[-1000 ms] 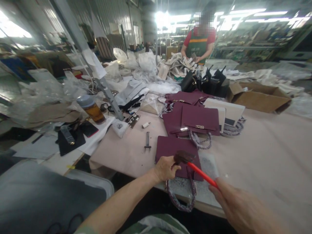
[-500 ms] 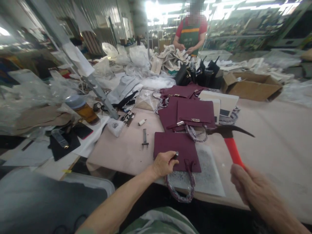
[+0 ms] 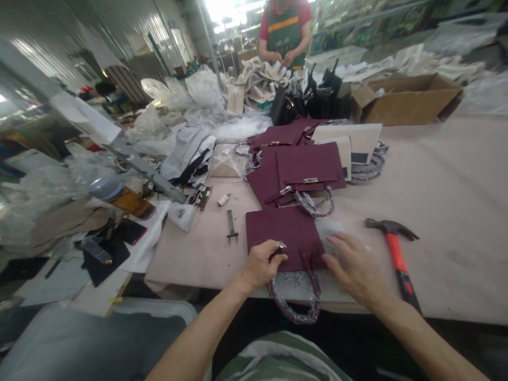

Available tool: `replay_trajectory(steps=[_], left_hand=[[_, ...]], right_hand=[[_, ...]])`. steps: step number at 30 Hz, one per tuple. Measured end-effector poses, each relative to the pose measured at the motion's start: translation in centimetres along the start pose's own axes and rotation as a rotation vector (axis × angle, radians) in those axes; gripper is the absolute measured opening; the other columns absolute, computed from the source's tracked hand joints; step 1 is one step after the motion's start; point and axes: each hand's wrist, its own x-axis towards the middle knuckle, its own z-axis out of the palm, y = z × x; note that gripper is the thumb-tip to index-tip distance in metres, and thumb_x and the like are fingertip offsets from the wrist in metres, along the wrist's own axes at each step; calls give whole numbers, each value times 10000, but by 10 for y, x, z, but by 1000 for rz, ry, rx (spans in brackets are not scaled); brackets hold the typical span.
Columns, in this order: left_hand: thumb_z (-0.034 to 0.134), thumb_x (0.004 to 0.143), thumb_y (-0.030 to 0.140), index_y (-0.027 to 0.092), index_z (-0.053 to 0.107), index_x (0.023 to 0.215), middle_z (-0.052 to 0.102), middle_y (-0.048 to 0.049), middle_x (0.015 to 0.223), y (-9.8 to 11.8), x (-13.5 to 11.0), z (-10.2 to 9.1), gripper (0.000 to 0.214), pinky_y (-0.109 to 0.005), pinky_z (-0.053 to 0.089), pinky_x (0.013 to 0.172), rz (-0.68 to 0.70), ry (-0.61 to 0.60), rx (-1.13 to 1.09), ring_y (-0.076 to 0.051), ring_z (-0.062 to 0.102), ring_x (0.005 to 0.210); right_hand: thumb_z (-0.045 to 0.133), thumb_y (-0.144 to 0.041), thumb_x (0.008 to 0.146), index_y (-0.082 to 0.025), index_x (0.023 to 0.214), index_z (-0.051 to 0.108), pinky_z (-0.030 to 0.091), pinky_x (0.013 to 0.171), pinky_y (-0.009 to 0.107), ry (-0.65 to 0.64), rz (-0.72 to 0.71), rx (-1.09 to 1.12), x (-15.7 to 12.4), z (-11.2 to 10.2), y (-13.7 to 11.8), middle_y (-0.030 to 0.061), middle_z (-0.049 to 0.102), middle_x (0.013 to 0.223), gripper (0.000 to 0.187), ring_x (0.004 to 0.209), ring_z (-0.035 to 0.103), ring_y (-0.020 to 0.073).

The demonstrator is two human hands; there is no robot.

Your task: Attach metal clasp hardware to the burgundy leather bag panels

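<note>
A flat maroon handbag panel (image 3: pixel 273 227) lies at the table's front edge, its plastic-wrapped handle (image 3: pixel 296 315) hanging over the edge. On the panel, my left hand (image 3: pixel 262 264) is closed round a short metal punch (image 3: pixel 281 246), whose top end shows above the fingers. My right hand (image 3: pixel 353 264) is at the panel's right side, slightly blurred, fingers apart and holding nothing; whether the fingertips touch the panel I cannot tell. To the right of that hand, a claw hammer (image 3: pixel 392 248) with a red and black handle lies on the table. Part of a pale slab (image 3: pixel 331 230) shows under the panel.
Stacked maroon handbags (image 3: pixel 309 164) lie behind the panel. A two-pronged metal tool (image 3: pixel 231 226) and a small white bottle (image 3: pixel 223 199) are to its left. Further back are black bags (image 3: pixel 323 95), a cardboard box (image 3: pixel 408 100) and a co-worker (image 3: pixel 284 37). A slanted metal post (image 3: pixel 146 174) stands left.
My right hand has put the hammer down on the table and moved left to the panel's side. My left hand still holds the punch on the panel. The view has tilted down.
</note>
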Motion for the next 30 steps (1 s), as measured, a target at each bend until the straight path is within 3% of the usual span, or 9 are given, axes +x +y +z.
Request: replay_trajectory(steps=[3,6,12,17,30], left_hand=[[646,945,151,172,678,1014,718,-57,943,-1,-1,-2,79,-289,559,824,42,-11,56,-199,696,865],[637,973,186,156,688,1030,730,-79,949,-1,-5,-3,81,-302,575,825,127,-43,93,-209,708,873],[654,938,160,152,718,942,748,-48,901,1,-5,-2,64,-262,573,791,-175,146,-63,-181,717,817],[658,934,164,153,735,948,755,-51,922,7,0,0,79,-265,567,809,-153,59,-95,-185,719,838],[661,928,154,152,744,930,757,-47,923,8,7,5,84,-265,579,807,-187,54,-93,-185,719,823]], right_hand=[[482,-350,1000,-140,1316,591,409,1043,523,-110,-69,26,11,31,-33,162,521,1364,395,1265,463,349],[515,-315,971,-153,1366,570,345,1092,564,-130,-21,7,9,44,-43,148,481,1417,430,1329,389,364],[517,-327,978,-152,1371,560,323,1116,563,-147,-3,37,7,41,-37,135,474,1416,432,1341,373,358],[495,-331,979,-154,1362,562,317,1114,573,-137,3,43,10,43,-39,142,478,1414,427,1345,371,360],[486,-324,972,-155,1361,569,316,1117,568,-142,13,36,11,42,-39,142,482,1414,433,1350,377,357]])
